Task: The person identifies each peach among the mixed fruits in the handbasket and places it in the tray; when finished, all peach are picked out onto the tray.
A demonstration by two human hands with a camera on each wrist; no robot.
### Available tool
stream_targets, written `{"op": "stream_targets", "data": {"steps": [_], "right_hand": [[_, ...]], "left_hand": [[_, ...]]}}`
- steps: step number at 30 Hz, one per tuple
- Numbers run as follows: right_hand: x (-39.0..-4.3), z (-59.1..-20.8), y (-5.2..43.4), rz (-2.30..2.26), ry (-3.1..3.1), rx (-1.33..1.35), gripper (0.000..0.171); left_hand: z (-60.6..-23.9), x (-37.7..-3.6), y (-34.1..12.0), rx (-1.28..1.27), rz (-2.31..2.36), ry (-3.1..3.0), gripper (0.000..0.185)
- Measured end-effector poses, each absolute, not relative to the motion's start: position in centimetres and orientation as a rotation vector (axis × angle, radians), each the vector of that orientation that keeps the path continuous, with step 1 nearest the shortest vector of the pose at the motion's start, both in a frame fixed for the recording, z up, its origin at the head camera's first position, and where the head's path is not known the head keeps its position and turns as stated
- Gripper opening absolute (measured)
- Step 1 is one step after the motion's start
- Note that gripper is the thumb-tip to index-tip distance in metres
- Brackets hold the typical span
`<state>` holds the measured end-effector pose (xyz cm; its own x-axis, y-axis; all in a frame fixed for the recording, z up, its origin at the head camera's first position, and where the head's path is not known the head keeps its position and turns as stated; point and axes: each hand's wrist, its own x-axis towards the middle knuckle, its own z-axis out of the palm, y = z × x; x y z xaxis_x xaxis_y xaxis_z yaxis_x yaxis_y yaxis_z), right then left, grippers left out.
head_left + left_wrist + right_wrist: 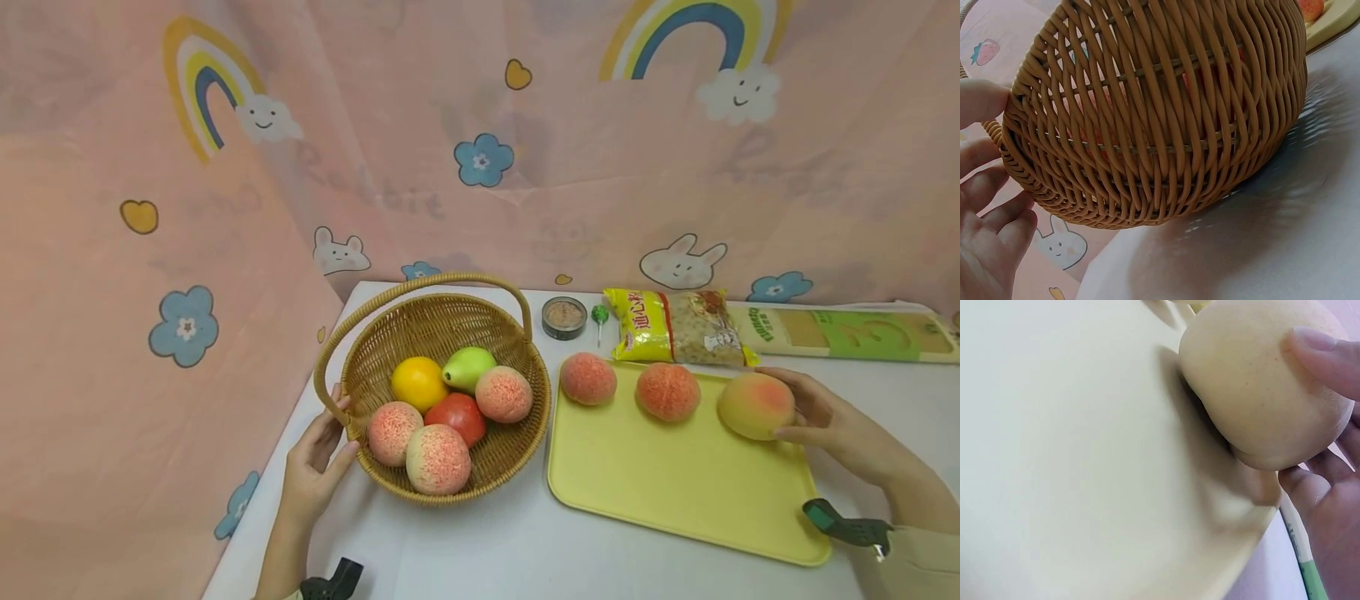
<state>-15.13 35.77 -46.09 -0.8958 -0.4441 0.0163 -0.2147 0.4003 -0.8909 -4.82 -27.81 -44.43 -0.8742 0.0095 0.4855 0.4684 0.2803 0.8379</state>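
Observation:
At the left rim of a wicker basket (450, 310), my left hand (318, 458) grips the edge near the foot of its handle. The left wrist view shows the woven side of the basket (1166, 125) close up. Inside lie an orange (419, 384), a green pear (468, 369), a red fruit (456, 418) and several speckled peaches (438, 460). My right hand (817, 412) holds a large yellow-red peach (756, 406) over the far right corner of a yellow tray (675, 492). Two redder peaches (588, 378) sit along the tray's far edge.
Behind the tray are a round tin (564, 317), a green lollipop (600, 314), a yellow bag of pasta (678, 327) and a long flat noodle pack (847, 332). A pink patterned cloth (420, 208) hangs at the back and left of the white table (480, 550).

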Motion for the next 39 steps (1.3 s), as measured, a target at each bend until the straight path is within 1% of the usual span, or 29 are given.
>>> {"op": "stream_targets", "data": {"steps": [7, 13, 17, 21, 25, 31, 39], "right_hand": [[-15.0, -46.2, 36.2, -1.467, 2.37, -0.537, 0.084], [-14.8, -46.3, 36.2, -1.442, 2.35, -0.563, 0.085], [-14.8, -46.1, 36.2, -1.469, 2.389, -0.614, 0.085], [-14.6, -45.0, 35.6, -1.562, 2.457, -0.677, 0.085], [-14.4, -43.0, 33.9, -1.692, 2.432, -0.771, 0.084], [-14.3, -40.1, 30.2, -1.739, 2.352, -0.958, 0.083], [-14.3, -38.6, 24.5, -1.662, 2.2, -1.143, 0.077]], "left_hand": [[-44.4, -4.8, -27.8, -0.432, -1.629, -2.159, 0.055], [-44.6, -4.9, -27.9, -0.453, -1.637, -2.14, 0.054], [-44.6, -4.8, -27.8, -0.457, -1.63, -2.118, 0.055], [-44.4, -4.8, -27.6, -0.486, -1.621, -2.094, 0.054], [-44.1, -4.9, -27.5, -0.498, -1.611, -2.095, 0.055], [-44.1, -5.0, -27.7, -0.458, -1.608, -2.129, 0.055], [-44.3, -4.9, -27.7, -0.492, -1.623, -2.123, 0.054]]}}
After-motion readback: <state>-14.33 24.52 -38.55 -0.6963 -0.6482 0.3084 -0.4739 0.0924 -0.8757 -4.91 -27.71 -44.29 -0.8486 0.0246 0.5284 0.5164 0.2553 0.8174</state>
